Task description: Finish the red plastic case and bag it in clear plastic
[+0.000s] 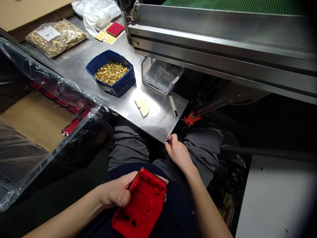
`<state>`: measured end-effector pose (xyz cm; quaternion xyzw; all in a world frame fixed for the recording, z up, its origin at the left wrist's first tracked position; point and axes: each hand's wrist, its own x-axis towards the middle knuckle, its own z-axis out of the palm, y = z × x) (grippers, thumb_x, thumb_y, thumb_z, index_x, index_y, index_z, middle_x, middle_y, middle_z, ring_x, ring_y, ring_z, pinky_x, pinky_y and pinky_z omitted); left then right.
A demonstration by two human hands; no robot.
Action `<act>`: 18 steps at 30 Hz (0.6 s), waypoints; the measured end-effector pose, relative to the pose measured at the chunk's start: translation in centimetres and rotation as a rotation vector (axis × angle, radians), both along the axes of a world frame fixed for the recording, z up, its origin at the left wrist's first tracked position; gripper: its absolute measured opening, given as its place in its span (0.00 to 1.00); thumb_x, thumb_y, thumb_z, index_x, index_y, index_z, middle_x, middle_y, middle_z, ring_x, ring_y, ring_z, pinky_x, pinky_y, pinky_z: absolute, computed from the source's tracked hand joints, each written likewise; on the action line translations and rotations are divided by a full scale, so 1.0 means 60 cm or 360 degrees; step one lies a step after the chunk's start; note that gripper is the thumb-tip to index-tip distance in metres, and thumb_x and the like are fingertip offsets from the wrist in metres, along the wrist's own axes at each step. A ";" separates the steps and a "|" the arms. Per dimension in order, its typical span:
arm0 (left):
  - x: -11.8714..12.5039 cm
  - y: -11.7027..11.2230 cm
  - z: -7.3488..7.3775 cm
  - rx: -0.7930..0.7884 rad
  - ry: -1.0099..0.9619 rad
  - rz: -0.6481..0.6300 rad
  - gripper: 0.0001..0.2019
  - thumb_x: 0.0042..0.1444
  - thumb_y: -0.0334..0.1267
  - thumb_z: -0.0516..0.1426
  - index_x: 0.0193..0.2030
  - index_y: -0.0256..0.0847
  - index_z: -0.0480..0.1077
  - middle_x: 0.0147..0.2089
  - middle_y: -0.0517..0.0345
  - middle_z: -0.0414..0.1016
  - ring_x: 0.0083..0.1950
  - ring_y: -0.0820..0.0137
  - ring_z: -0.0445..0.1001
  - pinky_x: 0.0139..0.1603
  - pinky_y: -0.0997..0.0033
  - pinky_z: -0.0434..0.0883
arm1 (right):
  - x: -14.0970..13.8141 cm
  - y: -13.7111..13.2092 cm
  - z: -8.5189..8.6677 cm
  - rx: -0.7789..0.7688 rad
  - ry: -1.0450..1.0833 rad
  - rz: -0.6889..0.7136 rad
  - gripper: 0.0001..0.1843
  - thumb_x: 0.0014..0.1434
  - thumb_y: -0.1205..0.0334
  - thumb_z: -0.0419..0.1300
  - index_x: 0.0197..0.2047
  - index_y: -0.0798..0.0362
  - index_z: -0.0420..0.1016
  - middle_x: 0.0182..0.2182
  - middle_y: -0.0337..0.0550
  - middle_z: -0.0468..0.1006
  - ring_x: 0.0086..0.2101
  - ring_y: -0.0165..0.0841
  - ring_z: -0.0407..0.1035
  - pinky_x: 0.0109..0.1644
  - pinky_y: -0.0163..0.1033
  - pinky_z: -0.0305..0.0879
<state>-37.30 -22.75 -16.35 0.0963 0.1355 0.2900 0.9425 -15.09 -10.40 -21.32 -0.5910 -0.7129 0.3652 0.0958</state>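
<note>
My left hand (116,193) is closed round a red plastic housing (142,205), holding it over my lap with its ribbed inner side up. My right hand (178,153) reaches forward to the near corner of the steel table (158,124), its fingers pinched on a small metal piece (168,140) too small to name. A blue bin (111,73) full of small brass parts stands further back on the table.
A clear bag of brass parts (56,37) lies at the back left. A pale half-round piece (143,107), a small metal tool (173,105) and a clear tray (160,76) sit near the table edge. A plastic-lined box (37,125) with red housings stands on my left, a conveyor frame (223,36) ahead.
</note>
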 end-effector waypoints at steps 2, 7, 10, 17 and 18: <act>-0.001 0.000 0.004 -0.0008 0.0106 -0.0012 0.57 0.40 0.63 0.70 0.71 0.33 0.57 0.62 0.30 0.73 0.65 0.45 0.70 0.64 0.51 0.68 | 0.004 0.002 0.013 -0.0062 0.0053 0.0004 0.07 0.65 0.59 0.59 0.44 0.50 0.68 0.27 0.38 0.77 0.26 0.35 0.72 0.32 0.35 0.61; -0.003 -0.001 0.016 0.0051 0.0320 -0.0004 0.52 0.42 0.64 0.69 0.68 0.33 0.61 0.61 0.30 0.73 0.64 0.43 0.71 0.61 0.51 0.70 | 0.016 -0.030 0.084 -0.0104 0.0401 -0.0093 0.12 0.69 0.51 0.56 0.50 0.46 0.73 0.36 0.38 0.78 0.34 0.32 0.74 0.39 0.34 0.69; 0.000 0.004 0.026 0.0033 0.0429 0.0020 0.48 0.44 0.64 0.68 0.65 0.34 0.65 0.59 0.34 0.75 0.60 0.45 0.74 0.56 0.55 0.73 | 0.017 -0.069 0.133 -0.0189 0.0631 -0.0214 0.14 0.68 0.50 0.58 0.53 0.45 0.74 0.37 0.37 0.78 0.31 0.30 0.73 0.37 0.32 0.70; 0.016 0.021 0.075 0.0085 0.0497 0.0047 0.43 0.45 0.60 0.69 0.63 0.35 0.67 0.45 0.46 0.77 0.47 0.56 0.76 0.52 0.58 0.72 | -0.014 -0.146 0.201 -0.0088 0.0557 -0.0074 0.09 0.65 0.56 0.62 0.47 0.46 0.71 0.27 0.32 0.76 0.24 0.27 0.70 0.28 0.29 0.69; 0.018 0.021 0.081 0.0089 0.0484 0.0057 0.42 0.47 0.59 0.69 0.64 0.37 0.66 0.46 0.46 0.77 0.48 0.56 0.75 0.51 0.59 0.71 | -0.020 -0.153 0.205 -0.0011 0.0530 -0.0039 0.08 0.64 0.57 0.63 0.46 0.46 0.70 0.26 0.31 0.75 0.22 0.26 0.69 0.26 0.28 0.68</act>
